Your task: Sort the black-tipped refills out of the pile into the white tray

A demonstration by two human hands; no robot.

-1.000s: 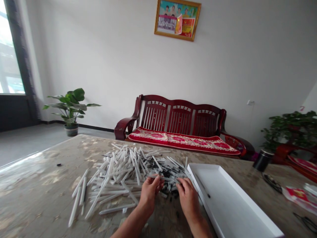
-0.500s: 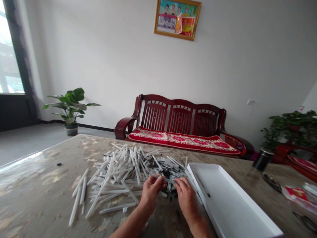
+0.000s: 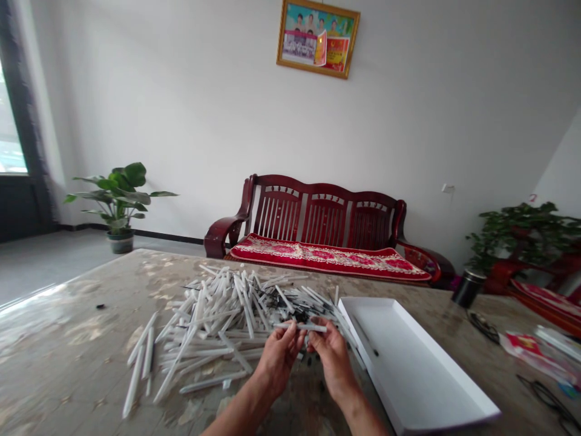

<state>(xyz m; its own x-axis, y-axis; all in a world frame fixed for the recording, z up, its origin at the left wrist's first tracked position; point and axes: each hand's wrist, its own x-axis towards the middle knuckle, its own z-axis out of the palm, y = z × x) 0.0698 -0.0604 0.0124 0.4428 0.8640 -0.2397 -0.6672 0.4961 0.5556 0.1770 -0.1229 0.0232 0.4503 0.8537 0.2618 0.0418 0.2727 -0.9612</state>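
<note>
Head camera, looking forward and down over a stone-patterned tabletop (image 3: 68, 339). Both hands are low and near, close together at the near right edge of the heap.

Left hand (image 3: 279, 357): fingers curled, thumb and fingertips closed on a slim white stick (image 3: 300, 326), which lies roughly level across the gap between the hands. Right hand (image 3: 333, 357): fingers (image 3: 318, 335) also bent in and pinching the same stick towards its right end. Exact finger contact is partly hidden, but neither hand looks released.

The held stick sits just above a loose pile of white sticks (image 3: 204, 324), which crisscross in no order. Small black pieces (image 3: 299, 316) gather in the pile's right part, directly beyond the hands. Whether they come from the sticks cannot be told. A few sticks lie apart at the pile's near left.

Handling judgement: a pinch spread towards both ends should keep so slim a stick level and clear of its tangled neighbours.

A shallow white tray (image 3: 417, 369) lies just right of the right hand, not touching it. Farther right on the table: a black canister (image 3: 466, 288), a red printed packet (image 3: 521, 351) and eyeglasses (image 3: 542, 393). A dark red wooden settee (image 3: 318, 212) stands well beyond the far edge.
</note>
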